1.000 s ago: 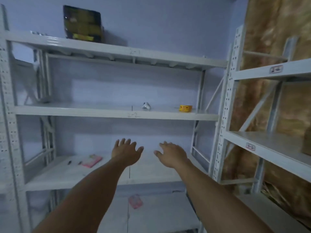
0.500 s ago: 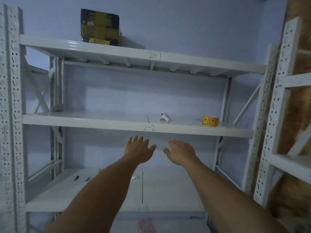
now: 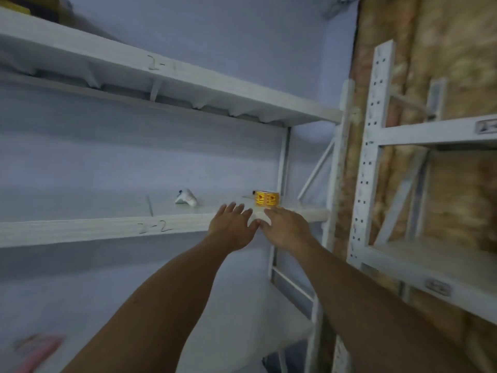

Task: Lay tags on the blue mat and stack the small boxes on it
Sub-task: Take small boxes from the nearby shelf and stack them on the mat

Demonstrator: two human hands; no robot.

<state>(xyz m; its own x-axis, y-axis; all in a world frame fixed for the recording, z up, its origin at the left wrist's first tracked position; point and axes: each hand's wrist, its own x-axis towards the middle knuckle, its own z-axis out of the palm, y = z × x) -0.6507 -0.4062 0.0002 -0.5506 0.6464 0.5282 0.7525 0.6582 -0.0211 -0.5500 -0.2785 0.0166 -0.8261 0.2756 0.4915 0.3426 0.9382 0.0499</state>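
A small yellow roll of printed tags [image 3: 266,198] stands near the right end of the white middle shelf [image 3: 107,230] marked 2-2. My right hand [image 3: 286,228] reaches up just below and in front of the roll, fingers apart, holding nothing. Beside it, my left hand [image 3: 232,227] is spread open at the shelf's front edge, a little left of the roll. Neither hand touches the roll. No blue mat or small boxes are in view.
A small white object [image 3: 187,198] lies on the same shelf, left of the roll. The upper shelf [image 3: 161,74] marked 2-1 hangs overhead. A pink item [image 3: 40,351] lies on the lower shelf at bottom left. A second white rack [image 3: 430,135] stands to the right.
Both hands have risen from below the middle shelf to its front edge and moved right toward the yellow roll. The view has swung right and closer.
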